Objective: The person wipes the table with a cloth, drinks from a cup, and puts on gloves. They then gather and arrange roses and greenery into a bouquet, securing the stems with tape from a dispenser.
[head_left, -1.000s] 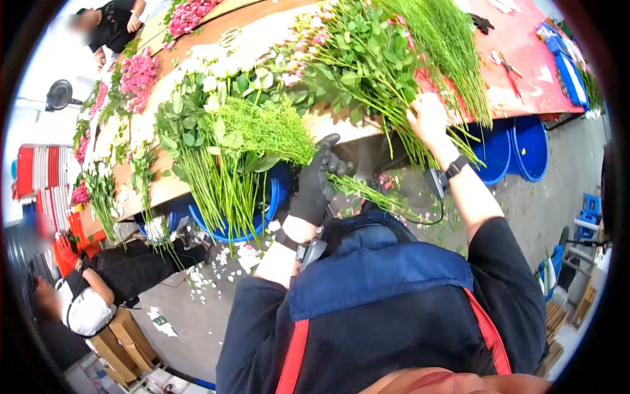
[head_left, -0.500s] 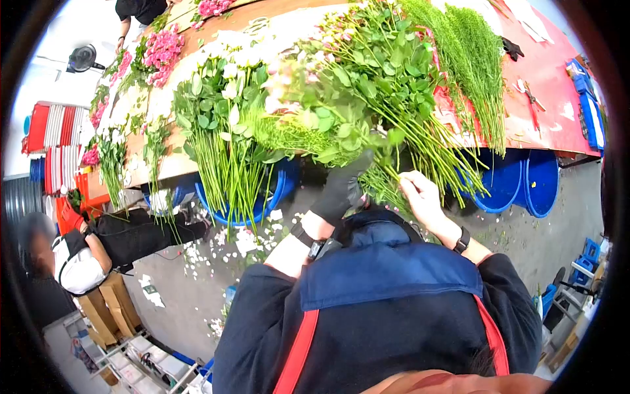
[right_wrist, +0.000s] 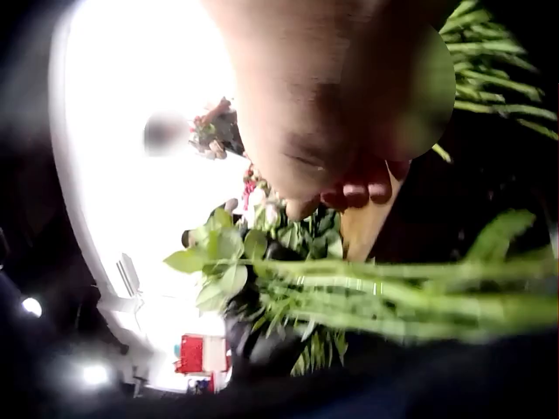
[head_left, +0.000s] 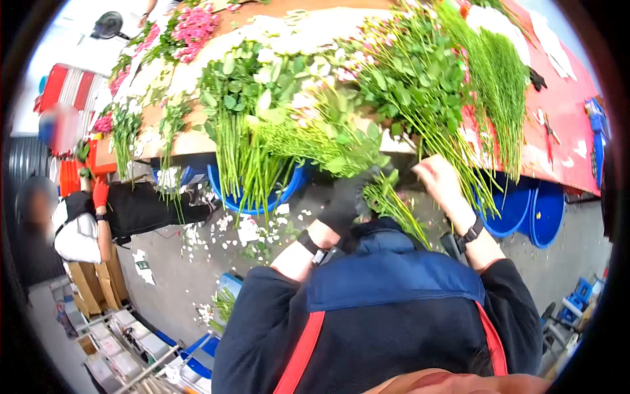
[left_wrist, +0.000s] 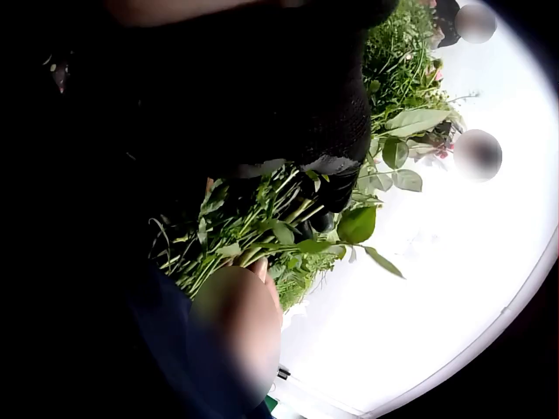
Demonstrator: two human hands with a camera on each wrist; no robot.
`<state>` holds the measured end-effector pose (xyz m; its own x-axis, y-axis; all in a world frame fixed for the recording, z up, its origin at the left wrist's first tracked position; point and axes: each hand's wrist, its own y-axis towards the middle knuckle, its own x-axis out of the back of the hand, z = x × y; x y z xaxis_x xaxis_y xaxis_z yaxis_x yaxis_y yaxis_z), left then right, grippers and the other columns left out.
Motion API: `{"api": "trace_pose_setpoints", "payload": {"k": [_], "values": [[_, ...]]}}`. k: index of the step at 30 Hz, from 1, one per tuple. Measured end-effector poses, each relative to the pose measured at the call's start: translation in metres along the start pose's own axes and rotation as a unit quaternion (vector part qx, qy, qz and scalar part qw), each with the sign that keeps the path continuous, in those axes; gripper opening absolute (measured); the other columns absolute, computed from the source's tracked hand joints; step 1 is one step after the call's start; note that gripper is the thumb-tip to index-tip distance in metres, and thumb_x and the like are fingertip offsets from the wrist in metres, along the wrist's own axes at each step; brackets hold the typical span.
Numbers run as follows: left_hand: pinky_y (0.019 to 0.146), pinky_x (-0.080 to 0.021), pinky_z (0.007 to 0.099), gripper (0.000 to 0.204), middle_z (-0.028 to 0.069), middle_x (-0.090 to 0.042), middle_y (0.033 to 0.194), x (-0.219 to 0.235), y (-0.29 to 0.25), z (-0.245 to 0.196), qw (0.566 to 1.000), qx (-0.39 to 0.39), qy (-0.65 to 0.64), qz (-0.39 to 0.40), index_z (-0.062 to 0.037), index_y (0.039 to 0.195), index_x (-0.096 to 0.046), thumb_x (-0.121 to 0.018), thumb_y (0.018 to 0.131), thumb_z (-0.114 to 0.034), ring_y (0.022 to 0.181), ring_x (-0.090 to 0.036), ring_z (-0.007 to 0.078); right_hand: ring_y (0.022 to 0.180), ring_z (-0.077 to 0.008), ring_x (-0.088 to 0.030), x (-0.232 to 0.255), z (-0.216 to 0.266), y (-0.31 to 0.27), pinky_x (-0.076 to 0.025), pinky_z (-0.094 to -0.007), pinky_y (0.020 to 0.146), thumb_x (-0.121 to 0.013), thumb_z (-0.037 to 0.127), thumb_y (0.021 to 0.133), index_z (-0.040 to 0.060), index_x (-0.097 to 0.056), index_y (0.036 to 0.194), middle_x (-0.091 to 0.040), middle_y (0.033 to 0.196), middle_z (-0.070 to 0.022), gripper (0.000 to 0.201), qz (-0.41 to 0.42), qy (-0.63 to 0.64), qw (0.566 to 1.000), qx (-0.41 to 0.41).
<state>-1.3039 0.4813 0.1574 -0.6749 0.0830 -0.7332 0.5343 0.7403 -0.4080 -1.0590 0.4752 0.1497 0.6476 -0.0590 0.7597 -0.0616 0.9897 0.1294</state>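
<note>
My left hand (head_left: 346, 198), in a black glove, grips a mixed bunch (head_left: 308, 141) of feathery greenery and pale pink roses. Its leafy heads point up and left over the table edge, while the cut stems (head_left: 407, 217) come out on the other side of the glove. To the right of those stems is my bare right hand (head_left: 440, 182), apart from them, its fingers loosely bent and nothing seen in them. In the right wrist view its fingertips (right_wrist: 356, 194) show above the bunch's stems (right_wrist: 384, 297). Close beyond it lies a pile of leafy pink roses (head_left: 420, 92), stems overhanging the edge.
White roses (head_left: 246, 131) hang over a blue bucket (head_left: 289, 192) at left. Fine greenery (head_left: 502, 98) and pruning shears (head_left: 548, 134) lie at right, above more blue buckets (head_left: 545, 213). Petals litter the floor (head_left: 249, 230). Another person (head_left: 82, 226) is at far left.
My right hand went from the pink rose pile to the bunch, then drew off it towards the pile. The bunch has gained pink roses. My left hand keeps its hold.
</note>
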Motion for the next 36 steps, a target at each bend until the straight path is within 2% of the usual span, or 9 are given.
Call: {"api": "trace_pose_setpoints", "payload": {"k": [2, 5, 9, 11, 12, 14, 21, 30, 36], "values": [[0.094, -0.051, 0.0315, 0.04, 0.0134, -0.058, 0.13, 0.013, 0.012, 0.014, 0.988, 0.04, -0.148, -0.025, 0.005, 0.13, -0.051, -0.052, 0.097, -0.018, 0.115, -0.058, 0.0207, 0.081, -0.0317, -0.057, 0.005, -0.024, 0.028, -0.046, -0.0418, 0.07, -0.071, 0.025, 0.077, 0.0065, -0.061, 0.085, -0.056, 0.082, -0.0121, 0.022, -0.071, -0.226, 0.97, 0.052], [0.094, -0.048, 0.0282, 0.04, 0.0116, -0.062, 0.123, 0.023, 0.004, 0.006, 0.998, -0.026, -0.025, -0.047, 0.0048, 0.127, -0.053, -0.06, 0.092, -0.014, 0.11, -0.06, 0.0178, 0.088, -0.031, -0.055, -0.004, -0.056, 0.042, -0.045, -0.0425, 0.071, -0.073, 0.021, 0.075, 0.0063, -0.058, 0.085, -0.054, 0.088, -0.0115, 0.023, -0.021, -0.322, 0.946, 0.031], [0.089, -0.051, 0.0288, 0.036, 0.0096, -0.067, 0.11, 0.029, 0.001, 0.002, 0.978, -0.154, 0.12, -0.078, 0.0035, 0.122, -0.057, -0.065, 0.088, -0.007, 0.1, -0.064, 0.018, 0.085, -0.031, -0.058, 0.012, -0.051, 0.039, -0.047, -0.0407, 0.072, -0.067, 0.008, 0.08, 0.0027, -0.063, 0.092, -0.061, 0.091, -0.0126, 0.013, -0.149, -0.183, 0.966, 0.104], [0.086, -0.053, 0.0295, 0.033, 0.0088, -0.068, 0.105, 0.023, 0.001, -0.009, 0.986, -0.027, -0.133, -0.092, 0.0025, 0.119, -0.058, -0.066, 0.087, -0.005, 0.095, -0.066, 0.0185, 0.08, -0.0271, -0.059, 0.022, -0.049, 0.034, -0.048, -0.0365, 0.072, -0.062, 0.004, 0.085, 0.0016, -0.064, 0.096, -0.062, 0.087, -0.0122, 0.012, -0.201, -0.14, 0.962, 0.12], [0.082, -0.054, 0.0306, 0.03, 0.0095, -0.068, 0.104, 0.016, 0.003, -0.01, 0.985, -0.122, -0.089, -0.083, 0.0006, 0.115, -0.06, -0.067, 0.086, -0.005, 0.092, -0.067, 0.0197, 0.076, -0.0237, -0.059, 0.027, -0.046, 0.028, -0.047, -0.0344, 0.069, -0.062, 0.004, 0.086, 0.0012, -0.064, 0.098, -0.062, 0.086, -0.0106, 0.012, -0.201, -0.088, 0.971, 0.097], [0.079, -0.054, 0.0295, 0.032, 0.0074, -0.068, 0.102, -0.015, -0.02, -0.035, 0.988, -0.051, 0.034, -0.141, -0.0009, 0.117, -0.06, -0.062, 0.09, -0.018, 0.089, -0.066, 0.0165, 0.069, -0.017, -0.057, 0.035, -0.032, 0.015, -0.046, -0.0302, 0.063, -0.06, 0.004, 0.089, 0.0004, -0.064, 0.101, -0.062, 0.083, -0.0072, 0.013, -0.199, 0.018, 0.978, 0.051], [0.084, -0.054, 0.0281, 0.028, 0.0106, -0.065, 0.113, -0.017, -0.021, -0.027, 0.994, -0.043, -0.002, -0.096, 0.0005, 0.118, -0.061, -0.051, 0.095, -0.011, 0.098, -0.065, 0.0169, 0.074, -0.0048, -0.057, -0.002, 0.03, -0.042, -0.047, -0.0185, 0.063, -0.064, 0.002, 0.089, 0.0001, -0.063, 0.106, -0.061, 0.089, 0.0005, 0.017, 0.021, 0.421, 0.896, -0.143], [0.084, -0.055, 0.0317, 0.026, 0.0104, -0.067, 0.106, -0.001, -0.023, -0.004, 0.985, -0.141, -0.063, -0.075, 0.0032, 0.115, -0.059, -0.058, 0.092, -0.007, 0.092, -0.066, 0.0186, 0.078, -0.0092, -0.06, -0.028, 0.046, -0.033, -0.049, -0.0219, 0.071, -0.067, 0.003, 0.085, -0.005, -0.066, 0.101, -0.066, 0.091, -0.0041, 0.018, 0.098, 0.349, 0.932, 0.002], [0.092, -0.051, 0.0314, 0.03, 0.0109, -0.064, 0.115, 0.05, -0.039, -0.002, 0.978, -0.188, 0.081, -0.028, 0.0017, 0.121, -0.057, -0.057, 0.095, -0.012, 0.103, -0.063, 0.017, 0.08, -0.0065, -0.061, -0.06, 0.059, -0.032, -0.05, -0.0215, 0.072, -0.063, 0.006, 0.091, -0.0004, -0.064, 0.11, -0.067, 0.092, -0.002, 0.02, 0.184, 0.417, 0.883, -0.112]]}}
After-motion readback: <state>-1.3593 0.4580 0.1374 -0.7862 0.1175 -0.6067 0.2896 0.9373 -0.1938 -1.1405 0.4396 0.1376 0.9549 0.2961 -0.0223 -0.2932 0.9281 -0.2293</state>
